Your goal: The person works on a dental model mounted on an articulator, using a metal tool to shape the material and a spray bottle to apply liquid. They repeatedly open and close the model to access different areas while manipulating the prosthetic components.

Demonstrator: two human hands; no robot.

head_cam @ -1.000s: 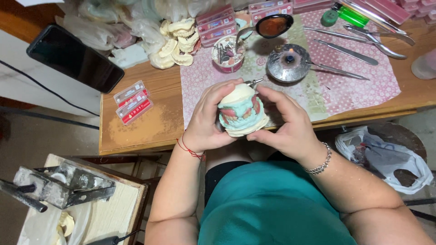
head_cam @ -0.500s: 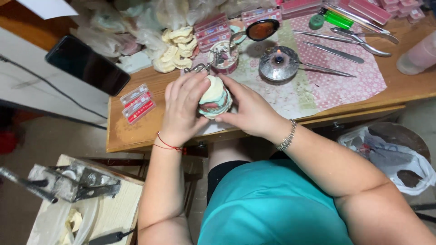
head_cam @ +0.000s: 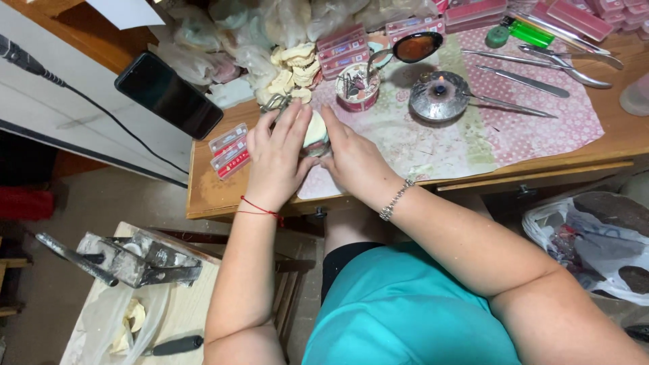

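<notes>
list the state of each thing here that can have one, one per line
left hand: closed round the dental cast
right hand: closed on the cast's other side
dental cast: held between both hands, above the table edge
burner: lit, small flame
phone: screen dark, lying flat
spoon: holds dark red material
small cup: upright, tools standing in it
plastic bag: open

Pale plaster cast (head_cam: 315, 128) mostly hidden between left hand (head_cam: 274, 159) and right hand (head_cam: 353, 162); only top sliver visible, form unclear. Contents of small cup (head_cam: 357, 86) too small to tell. Bottle (head_cam: 637, 94) cut by right edge. White bag (head_cam: 595, 247) contents indistinct. Cable (head_cam: 40, 71) runs off left edge.
</notes>
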